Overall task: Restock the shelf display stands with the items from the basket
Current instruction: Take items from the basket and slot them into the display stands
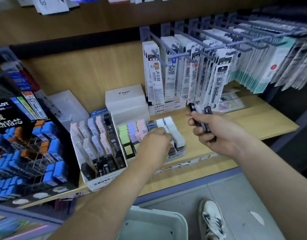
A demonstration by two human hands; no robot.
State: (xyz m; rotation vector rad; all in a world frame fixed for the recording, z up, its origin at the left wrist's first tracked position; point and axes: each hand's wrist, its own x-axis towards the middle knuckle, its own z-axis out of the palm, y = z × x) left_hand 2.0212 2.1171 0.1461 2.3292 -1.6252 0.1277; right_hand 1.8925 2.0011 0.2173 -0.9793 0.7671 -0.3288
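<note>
My right hand (214, 130) grips a few slim lead cases (199, 112), dark and white, fanned upward above the wooden shelf (253, 118). My left hand (155, 144) reaches down into a clear display stand (181, 150) of pastel lead cases, its curled fingers among the white cases (171, 126) at the right end; what the fingertips hold is hidden. A white Mono display stand (100, 182) with rows of pastel and black cases sits just left of it. The grey basket (154, 224) lies on the floor below, between my arms.
A big black Pilot rack (28, 135) with blue and orange lead cases fills the left. White Pilot boxes (126, 101) stand behind the stands. Refill packs (192, 75) hang from pegs at the upper right. A shoe (211, 219) rests on the grey floor by the basket.
</note>
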